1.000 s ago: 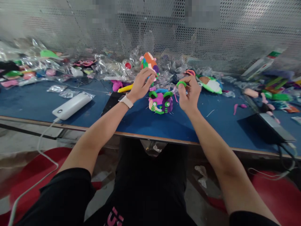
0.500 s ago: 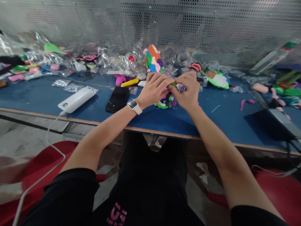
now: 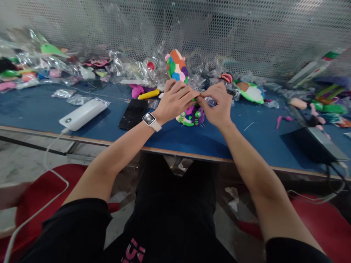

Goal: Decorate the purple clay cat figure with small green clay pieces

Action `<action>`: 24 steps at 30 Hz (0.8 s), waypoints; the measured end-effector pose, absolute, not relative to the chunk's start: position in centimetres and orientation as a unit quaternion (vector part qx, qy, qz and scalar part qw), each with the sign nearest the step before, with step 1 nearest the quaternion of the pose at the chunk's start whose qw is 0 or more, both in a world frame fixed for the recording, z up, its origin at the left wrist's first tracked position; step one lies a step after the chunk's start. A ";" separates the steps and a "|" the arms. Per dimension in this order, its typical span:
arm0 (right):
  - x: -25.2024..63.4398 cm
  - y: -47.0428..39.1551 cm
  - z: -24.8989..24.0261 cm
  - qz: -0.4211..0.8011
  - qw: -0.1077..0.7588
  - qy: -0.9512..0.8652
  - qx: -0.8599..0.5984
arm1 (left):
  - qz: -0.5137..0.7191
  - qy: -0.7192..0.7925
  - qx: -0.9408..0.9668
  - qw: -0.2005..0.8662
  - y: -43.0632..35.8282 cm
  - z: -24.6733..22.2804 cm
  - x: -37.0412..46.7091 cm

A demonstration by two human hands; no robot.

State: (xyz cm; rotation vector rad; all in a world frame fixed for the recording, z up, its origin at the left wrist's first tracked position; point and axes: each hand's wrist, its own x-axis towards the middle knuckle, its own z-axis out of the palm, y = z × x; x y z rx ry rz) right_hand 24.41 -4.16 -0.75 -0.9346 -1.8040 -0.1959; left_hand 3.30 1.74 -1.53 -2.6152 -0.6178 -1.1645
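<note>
Both hands meet above the blue table, fingertips almost touching. My left hand [image 3: 177,100], with a watch on its wrist, is closed in a pinch. My right hand [image 3: 218,106] pinches too, thumb against index finger. A small piece of green modelling clay [image 3: 194,99] shows between the fingertips, partly hidden by the left fingers. Just below sits a purple, green and white clay figure [image 3: 197,116] on the table, its upper part covered by the left hand. Behind the hands stands a many-coloured patchwork clay piece [image 3: 177,67].
A white power bank [image 3: 83,114] with a cable and a black phone [image 3: 133,114] lie to the left. A yellow clay roll [image 3: 148,94] and a green-rimmed clay piece [image 3: 251,92] lie farther back among plastic bags. A dark device [image 3: 315,144] stands at right.
The view has shifted slightly, so things at left sit farther left. Both hands keep their pinch above the figure; less of the green clay shows between the fingertips.
</note>
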 end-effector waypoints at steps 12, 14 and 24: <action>24.4 -4.4 -0.5 -0.077 0.519 -0.752 -0.399 | -0.413 -0.210 -0.882 0.090 1.8 -1.8 3.2; 24.5 -4.2 -0.8 -0.071 0.536 -0.735 -0.409 | -0.417 -0.219 -0.879 0.077 1.9 -2.1 3.4; 24.2 -4.7 -0.7 -0.065 0.509 -0.748 -0.420 | -0.436 -0.233 -0.869 0.010 2.1 -2.5 3.8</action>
